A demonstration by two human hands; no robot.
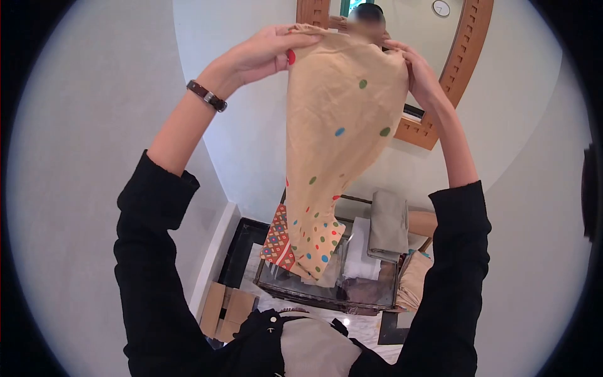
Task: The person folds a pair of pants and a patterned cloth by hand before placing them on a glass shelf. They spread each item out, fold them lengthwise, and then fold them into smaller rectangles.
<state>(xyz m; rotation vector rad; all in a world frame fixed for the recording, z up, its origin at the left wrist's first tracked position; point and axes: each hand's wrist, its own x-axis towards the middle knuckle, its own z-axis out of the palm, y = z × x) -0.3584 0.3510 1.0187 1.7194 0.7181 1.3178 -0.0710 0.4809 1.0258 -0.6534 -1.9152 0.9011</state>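
Observation:
A beige cloth with green, blue and red dots (345, 119) hangs stretched between my raised hands. My left hand (267, 53) pinches its upper left corner, thumb on top. At the upper right corner, my right hand (419, 72) grips the edge, with some fingers behind the fabric. The cloth narrows downward, and its lower end reaches the glass-topped table (270, 283). Beside that end lies a red patterned cloth (276, 242), partly covered by the dotted one.
On the table's right side are a folded grey cloth (389, 223) and a folded white cloth (362, 254). More beige fabric (414, 279) lies to the right. A wood-framed mirror (461, 53) hangs on the wall ahead. Cardboard (235, 314) sits on the floor at lower left.

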